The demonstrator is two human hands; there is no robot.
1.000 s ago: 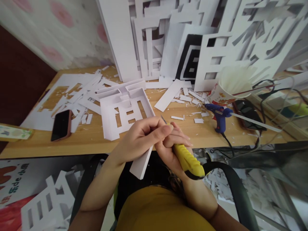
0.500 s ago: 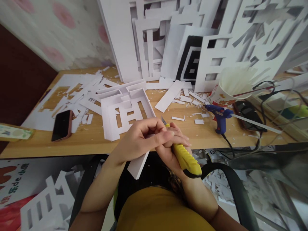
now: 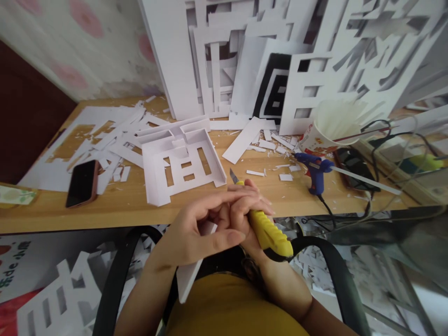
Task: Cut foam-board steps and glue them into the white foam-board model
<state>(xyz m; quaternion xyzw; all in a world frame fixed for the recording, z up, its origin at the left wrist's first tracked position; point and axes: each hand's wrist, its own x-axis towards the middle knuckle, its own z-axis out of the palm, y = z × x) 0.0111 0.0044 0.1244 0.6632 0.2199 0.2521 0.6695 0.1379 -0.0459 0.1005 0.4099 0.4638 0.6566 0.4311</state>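
Note:
A yellow utility knife (image 3: 270, 233) lies across my right hand (image 3: 247, 214), whose fingers are closed round it, with its bare blade pointing away from me toward the desk. My left hand (image 3: 196, 233) holds a narrow white foam board strip (image 3: 191, 280) that slants down toward my lap. Both hands meet in front of the desk edge, left fingers against the right ones, so the strip's upper end is hidden. Just beyond them on the desk sits a white foam board piece with raised walls and cut-out openings (image 3: 157, 179).
A blue glue gun (image 3: 317, 172) with a long glue stick stands at the right, by a paper bucket (image 3: 317, 137) of sticks. A phone (image 3: 82, 183) lies on the left. White offcuts (image 3: 241, 140) litter the wooden desk (image 3: 119, 214); cut boards (image 3: 175, 70) lean behind.
My left hand has shifted down and its thumb has come away from the right fingers. The strip has dropped closer to my body and tilted, while the knife stays about where it was.

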